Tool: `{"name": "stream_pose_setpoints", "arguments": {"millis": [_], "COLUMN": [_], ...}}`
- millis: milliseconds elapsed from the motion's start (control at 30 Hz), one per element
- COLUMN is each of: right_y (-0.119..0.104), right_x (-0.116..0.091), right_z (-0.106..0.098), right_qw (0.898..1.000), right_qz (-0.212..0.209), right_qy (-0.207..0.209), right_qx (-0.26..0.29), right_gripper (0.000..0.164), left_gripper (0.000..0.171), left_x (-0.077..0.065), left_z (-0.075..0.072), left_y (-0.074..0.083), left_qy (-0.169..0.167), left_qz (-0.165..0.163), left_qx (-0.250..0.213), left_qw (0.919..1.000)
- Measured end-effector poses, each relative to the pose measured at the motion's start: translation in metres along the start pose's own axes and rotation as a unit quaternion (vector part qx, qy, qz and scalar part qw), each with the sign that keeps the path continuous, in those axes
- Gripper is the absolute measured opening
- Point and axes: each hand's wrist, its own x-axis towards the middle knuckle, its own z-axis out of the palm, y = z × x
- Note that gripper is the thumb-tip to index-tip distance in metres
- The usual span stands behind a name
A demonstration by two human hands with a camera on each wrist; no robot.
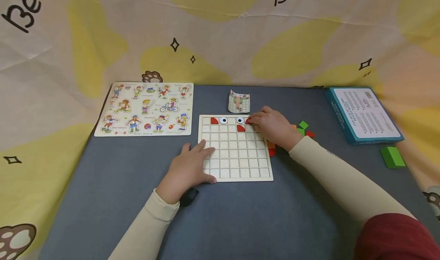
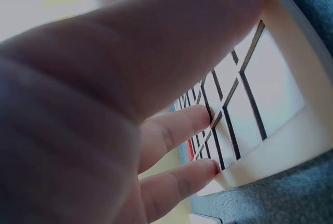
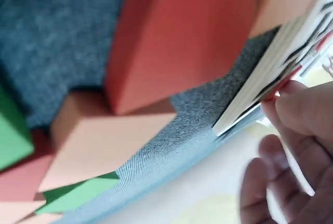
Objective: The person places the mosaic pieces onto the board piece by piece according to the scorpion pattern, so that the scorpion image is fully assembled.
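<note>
A white grid board (image 1: 235, 163) lies on the dark table. My left hand (image 1: 187, 170) rests on its left side, fingers spread over the squares and thumb at the near corner. My right hand (image 1: 273, 127) is at the far right corner, where thumb and index finger pinch a red piece (image 3: 283, 84) in the top row. Also on the board are a red quarter-circle piece (image 1: 214, 121), two round eye pieces (image 1: 223, 120), and another red quarter-circle (image 1: 241, 128) one row lower. The right fingers partly cover the pinched piece.
Loose red, orange and green blocks (image 1: 303, 125) lie right of the board, partly behind my right hand. A small patterned card (image 1: 239, 102) stands behind it. A picture puzzle board (image 1: 144, 109) is at left; a teal box (image 1: 366, 115) and green block (image 1: 392, 157) are at right.
</note>
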Motion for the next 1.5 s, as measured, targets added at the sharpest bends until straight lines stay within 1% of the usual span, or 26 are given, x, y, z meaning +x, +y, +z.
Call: {"name": "stream_pose_setpoints", "arguments": {"millis": [133,200,333,400,500,567,600,700,767,867,1000,1100,1267,1400,1433,1500], "right_y": [0.003,0.007,0.022,0.032,0.048,0.058,0.062,0.074,0.080,0.087,0.091,0.093,0.093,0.086,0.081,0.069], "right_x": [-0.001,-0.002,-0.010,-0.019,-0.038,-0.053,-0.060,-0.081,-0.092,-0.103,-0.111,-0.113,-0.112,-0.103,-0.098,-0.085], "right_z": [-0.005,-0.009,-0.025,-0.034,-0.045,-0.049,-0.049,-0.044,-0.038,-0.030,-0.024,-0.022,-0.021,-0.026,-0.028,-0.031], "right_qw": [0.998,0.994,0.985,0.979,0.967,0.960,0.957,0.953,0.954,0.954,0.955,0.952,0.943,0.946,0.946,0.950], "right_qz": [0.044,0.073,0.139,0.173,0.222,0.251,0.259,0.268,0.264,0.262,0.265,0.279,0.309,0.302,0.301,0.286], "right_qy": [-0.016,-0.024,-0.034,-0.035,-0.043,-0.057,-0.065,-0.093,-0.101,-0.100,-0.091,-0.084,-0.073,-0.059,-0.056,-0.044], "right_qx": [0.051,0.076,0.097,0.105,0.113,0.114,0.111,0.109,0.104,0.101,0.094,0.092,0.099,0.100,0.106,0.117], "right_gripper": [0.021,0.023,0.031,0.033,0.034,0.035,0.034,0.033,0.031,0.031,0.033,0.035,0.033,0.030,0.031,0.029], "left_gripper": [0.095,0.095,0.095,0.095,0.095,0.095,0.095,0.095,0.095,0.095,0.094,0.094,0.095,0.095,0.095,0.095], "left_x": [0.001,0.001,0.002,0.002,0.002,0.003,0.003,0.003,0.004,0.004,0.003,0.003,0.003,0.003,0.003,0.002], "left_z": [0.000,0.000,0.000,0.001,0.001,0.001,0.001,0.002,0.002,0.001,0.000,-0.001,0.001,0.001,0.001,0.001], "left_y": [0.001,0.001,0.001,0.000,-0.001,-0.002,-0.002,-0.002,-0.002,-0.001,0.000,0.001,0.000,0.000,-0.001,-0.001], "left_qy": [0.001,0.001,0.000,-0.001,-0.003,-0.003,-0.004,-0.005,-0.006,-0.006,-0.008,-0.011,-0.012,-0.011,-0.011,-0.009], "left_qz": [0.000,0.001,0.001,0.000,-0.001,-0.001,-0.001,-0.002,-0.002,-0.002,-0.004,-0.006,-0.005,-0.004,-0.004,-0.006], "left_qx": [0.000,-0.002,-0.001,0.000,0.003,0.003,0.004,0.006,0.006,0.003,0.000,-0.001,0.001,0.003,0.003,0.002], "left_qw": [1.0000,1.0000,1.0000,1.0000,1.0000,1.0000,1.0000,1.0000,1.0000,1.0000,1.0000,0.9999,0.9999,0.9999,0.9999,0.9999]}}
